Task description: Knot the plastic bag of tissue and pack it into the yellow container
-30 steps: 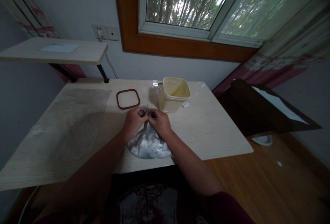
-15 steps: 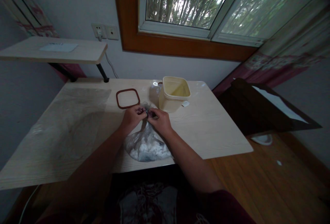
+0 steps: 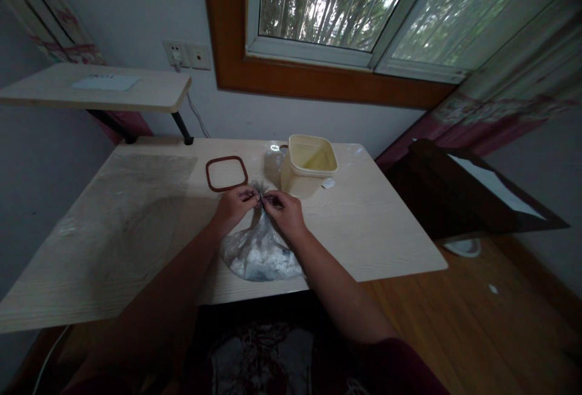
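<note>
1. Head view, with the tabletop (image 3: 386,231) stretching across the middle of the frame; its left edge runs into the dim lower left, and the forearms cover part of its near side.
2. Clear sheet (image 3: 150,192), flat over the left part of the tabletop; dull shadow makes its borders hard to follow.
3. Clear plastic bag (image 3: 264,258), just below the centre of the frame, resting on the tabletop near its front edge. Its full, rounded body lies below and between both hands, and its gathered neck rises to the fingertips. White, lumpy contents show through, too blurred to identify; the right forearm overlaps the bag's right side.
4. Cream tub (image 3: 302,184), upright and open-topped, just above the right hand. Its floor is hidden by the near wall.
5. Right hand (image 3: 287,208), at the centre, pinching the bag's neck from the right; the fingers curl into shadow.
6. Left hand (image 3: 234,204), pinching the same neck from the left, its fingertips close to the right hand's; whether they touch cannot be told.
7. Red-brown ring (image 3: 222,189), flat, just above the left hand.
8. White scrap (image 3: 328,183), beside the tub's right side, too small to make out.
</note>
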A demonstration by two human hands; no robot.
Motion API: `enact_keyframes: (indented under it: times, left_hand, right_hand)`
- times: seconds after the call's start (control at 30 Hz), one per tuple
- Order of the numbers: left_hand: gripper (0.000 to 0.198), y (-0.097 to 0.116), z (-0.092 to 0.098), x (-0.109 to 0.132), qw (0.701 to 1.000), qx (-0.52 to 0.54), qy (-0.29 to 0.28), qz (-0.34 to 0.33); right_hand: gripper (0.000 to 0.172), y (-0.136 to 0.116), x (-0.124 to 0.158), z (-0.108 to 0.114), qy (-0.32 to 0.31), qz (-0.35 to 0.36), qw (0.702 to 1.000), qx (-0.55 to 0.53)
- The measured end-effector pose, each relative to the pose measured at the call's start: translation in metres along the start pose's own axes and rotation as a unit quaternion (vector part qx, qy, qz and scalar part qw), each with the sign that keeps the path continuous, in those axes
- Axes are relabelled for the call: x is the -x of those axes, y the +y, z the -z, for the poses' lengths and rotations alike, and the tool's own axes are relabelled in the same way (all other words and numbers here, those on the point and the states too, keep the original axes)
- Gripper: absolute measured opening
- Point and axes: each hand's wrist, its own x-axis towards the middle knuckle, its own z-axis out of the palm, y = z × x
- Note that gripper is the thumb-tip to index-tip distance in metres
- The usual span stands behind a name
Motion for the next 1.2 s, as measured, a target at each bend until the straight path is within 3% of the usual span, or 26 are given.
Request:
enact_keyframes:
  times: [0.47, 0.67, 0.8, 0.93, 1.2]
  left_hand:
    - [0.012, 0.000, -0.004, 0.005, 0.974, -0.188, 0.046, -0.117]
    - [0.011, 0.007, 0.005, 0.005, 0.959, -0.225, -0.015, -0.173]
    - [0.010, 0.006, 0.009, 0.003, 0.966, -0.205, -0.045, -0.153]
    - [0.010, 0.000, 0.010, 0.000, 0.973, -0.191, -0.038, -0.126]
    - [0.017, -0.005, 0.009, -0.004, 0.993, -0.089, -0.059, -0.054]
  right_hand:
    - [0.014, -0.004, 0.000, -0.001, -0.042, -0.012, 0.994, 0.100]
    - [0.014, -0.004, -0.001, 0.004, -0.066, 0.018, 0.990, 0.120]
    - [0.013, -0.001, -0.001, 0.006, -0.086, 0.046, 0.987, 0.127]
    - [0.014, 0.000, 0.000, 0.005, -0.093, 0.064, 0.986, 0.126]
    - [0.014, -0.007, -0.001, 0.006, -0.051, 0.122, 0.986, 0.099]
